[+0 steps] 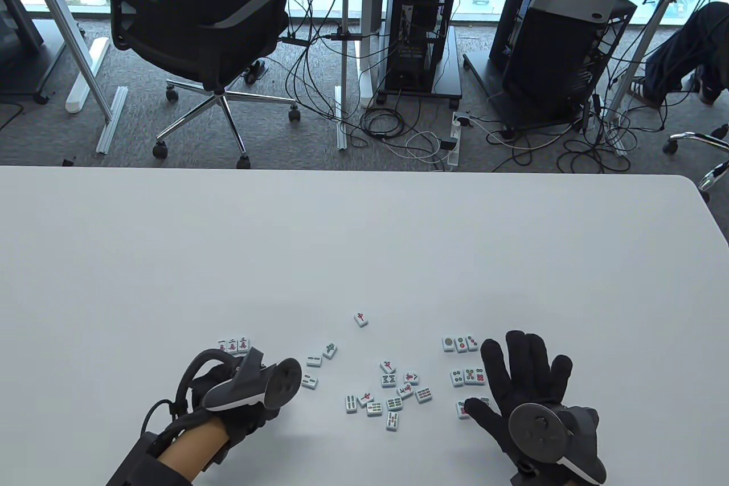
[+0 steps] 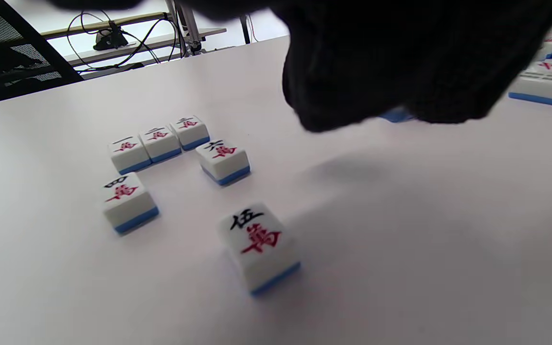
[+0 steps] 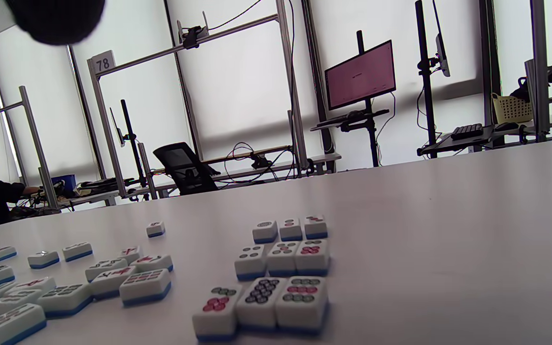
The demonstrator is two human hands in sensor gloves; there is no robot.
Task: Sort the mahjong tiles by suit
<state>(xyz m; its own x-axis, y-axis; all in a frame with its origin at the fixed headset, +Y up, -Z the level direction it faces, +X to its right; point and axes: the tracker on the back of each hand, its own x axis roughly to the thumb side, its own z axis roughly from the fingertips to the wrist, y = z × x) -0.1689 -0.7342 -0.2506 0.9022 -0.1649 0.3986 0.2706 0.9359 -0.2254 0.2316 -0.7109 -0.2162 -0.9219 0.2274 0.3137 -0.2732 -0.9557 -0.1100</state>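
The sorting is partway done. The right hand in a black glove (image 1: 527, 389) is resting with fingers spread over the nine dot tiles (image 3: 283, 261). The left hand (image 1: 250, 389) is hovering near the red-word tiles (image 2: 158, 141); I cannot tell its fingers. Next, I think, a tile from the mixed white-and-blue pile (image 1: 393, 392), left of the dot tiles, needs picking.

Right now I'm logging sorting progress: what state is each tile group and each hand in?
Character tiles: face up, three in a row, three loose beside them.
Dot tiles: face up, three rows of three.
Middle pile: face up, unsorted, scattered.
Red-character tile: face up, alone.
Left hand: over the character tiles; grip hidden.
Right hand: fingers spread, over the dot tiles.
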